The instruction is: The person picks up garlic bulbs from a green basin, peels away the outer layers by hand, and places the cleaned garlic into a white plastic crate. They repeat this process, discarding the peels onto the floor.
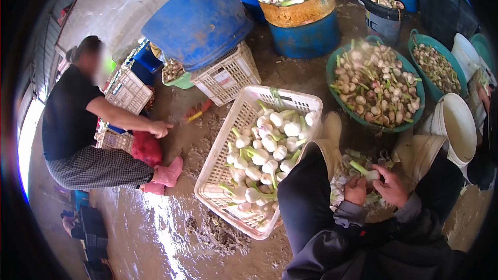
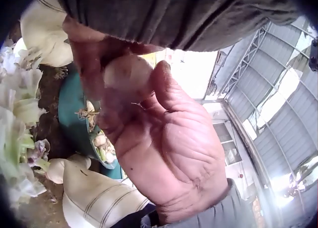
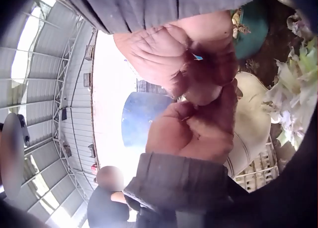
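One garlic bulb with a short green stem is between the two hands, above a heap of peelings. The left hand grips its lower left side, fingers curled. From the right, the right hand holds it with thumb and fingers. In the left wrist view the pale bulb lies between the left hand and the palm side of the right hand. The right wrist view shows the right hand above the left hand, with the bulb partly hidden.
A white crate of trimmed garlic stands left of the knees. Ahead is a green tub of stemmed bulbs; a white bucket is at the right. Peelings lie between the boots. A seated person is at the left, on wet floor.
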